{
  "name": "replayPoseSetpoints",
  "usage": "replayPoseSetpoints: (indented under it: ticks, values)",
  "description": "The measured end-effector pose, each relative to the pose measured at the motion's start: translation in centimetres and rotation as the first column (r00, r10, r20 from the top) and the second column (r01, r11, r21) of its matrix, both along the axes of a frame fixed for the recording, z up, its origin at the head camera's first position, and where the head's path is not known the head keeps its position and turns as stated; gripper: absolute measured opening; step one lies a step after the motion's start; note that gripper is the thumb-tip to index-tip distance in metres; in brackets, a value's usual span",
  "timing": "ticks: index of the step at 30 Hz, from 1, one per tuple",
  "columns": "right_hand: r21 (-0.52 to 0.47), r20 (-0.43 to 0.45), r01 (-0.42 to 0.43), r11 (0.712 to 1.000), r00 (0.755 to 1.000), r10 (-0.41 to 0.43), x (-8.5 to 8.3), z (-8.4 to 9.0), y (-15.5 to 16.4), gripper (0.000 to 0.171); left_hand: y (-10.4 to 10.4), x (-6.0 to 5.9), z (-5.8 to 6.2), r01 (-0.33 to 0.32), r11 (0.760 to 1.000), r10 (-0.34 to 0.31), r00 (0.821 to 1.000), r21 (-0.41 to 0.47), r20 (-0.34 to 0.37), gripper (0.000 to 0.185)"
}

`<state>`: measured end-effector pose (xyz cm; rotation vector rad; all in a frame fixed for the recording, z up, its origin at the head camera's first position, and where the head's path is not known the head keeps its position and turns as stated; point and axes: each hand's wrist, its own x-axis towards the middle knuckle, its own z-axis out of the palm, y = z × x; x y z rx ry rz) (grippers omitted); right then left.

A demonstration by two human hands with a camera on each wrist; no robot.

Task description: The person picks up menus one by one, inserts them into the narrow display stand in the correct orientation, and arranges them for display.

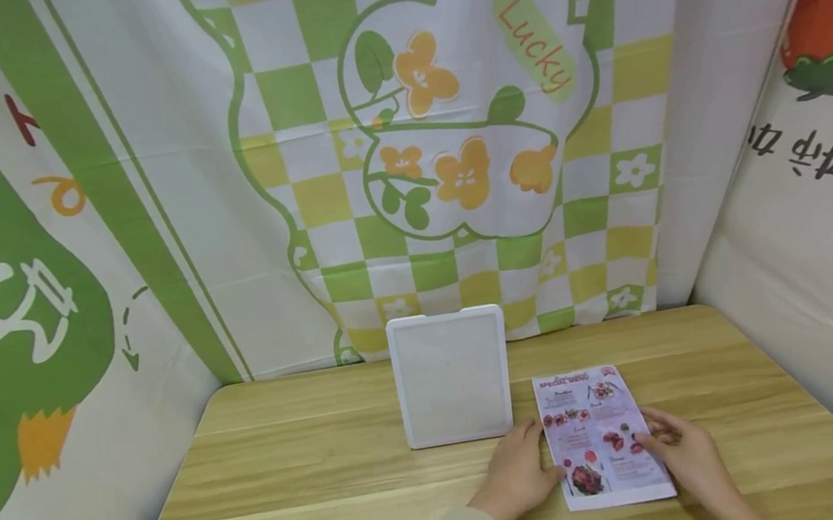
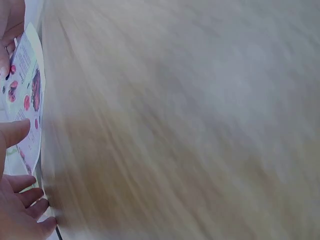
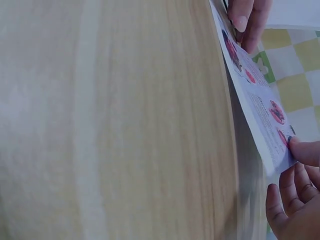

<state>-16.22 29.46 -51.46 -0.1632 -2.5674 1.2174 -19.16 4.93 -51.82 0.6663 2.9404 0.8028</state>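
Menu: menu (image 1: 601, 436) lies flat on the table (image 1: 295, 489), towards the near edge and right of the middle, between my two hands.
Left hand: my left hand (image 1: 516, 476) rests at the menu's left edge, fingers straight and slightly apart, touching the paper's side.
Right hand: my right hand (image 1: 687, 456) sits at the right edge, thumb pressed onto the printed face and fingers curled at the paper's edge, pinching it.
Writing: the top heading reads "SPECIAL MENU"; smaller text is too small to read.
Frame: a white frame (image 1: 450, 376) stands just beyond the menu's far-left corner.
Backdrop: the cloth (image 1: 448, 123) behind the far edge says "Lucky".
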Motion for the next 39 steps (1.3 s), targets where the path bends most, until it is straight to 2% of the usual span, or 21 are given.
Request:
replayPoseSetpoints:
  ticks: [4, 7, 13, 16, 18, 23, 31, 35, 39]
  values:
    - [-0.043, 0.002, 0.038, 0.998, 0.999, -0.038, 0.3, 0.3, -0.2, 0.041, 0.3, 0.0, 0.1, -0.022, 0.999, 0.021, 0.999, 0.034, 0.026, 0.063]
    - [-0.076, 0.005, 0.055, 0.996, 0.998, -0.055, 0.5, 0.4, -0.3, 0.040, 0.4, 0.0, 0.1, -0.037, 0.997, 0.036, 0.999, 0.063, 0.019, 0.056]
    - [-0.069, -0.090, 0.072, 0.995, 0.993, -0.078, 0.7, 0.2, -0.4, 0.032, 0.5, -0.2, -0.1, -0.062, 0.985, 0.068, 0.997, 0.160, -0.031, 0.044]
    - [-0.036, -0.115, 0.108, 0.993, 0.987, -0.112, 0.8, 0.1, -0.5, 0.028, 0.4, -0.2, -0.1, -0.082, 0.969, 0.087, 0.996, 0.235, -0.011, 0.040]
    - [-0.036, -0.110, 0.121, 0.992, 0.986, -0.124, 0.9, 0.2, -0.5, 0.028, 0.3, -0.2, 0.0, -0.099, 0.949, 0.095, 0.995, 0.298, 0.029, 0.038]
    - [-0.045, -0.066, 0.149, 0.988, 0.986, -0.152, 1.4, 0.8, -0.6, 0.031, 0.0, -0.2, 0.5, -0.131, 0.906, 0.095, 0.989, 0.403, 0.109, 0.031]
    - [-0.041, 0.041, 0.179, 0.983, 0.983, -0.178, 2.1, 2.2, -0.8, 0.041, -0.6, 0.4, 1.8, -0.136, 0.873, 0.091, 0.989, 0.468, 0.119, 0.022]
    - [-0.056, 0.058, 0.161, 0.985, 0.986, -0.158, 2.6, 2.7, -0.8, 0.040, -0.8, 0.7, 2.1, -0.151, 0.853, 0.093, 0.986, 0.500, 0.140, 0.020]
    - [-0.068, 0.037, 0.138, 0.988, 0.990, -0.136, 3.1, 3.2, -0.9, 0.038, -1.0, 1.0, 2.4, -0.152, 0.841, 0.092, 0.986, 0.520, 0.139, 0.020]
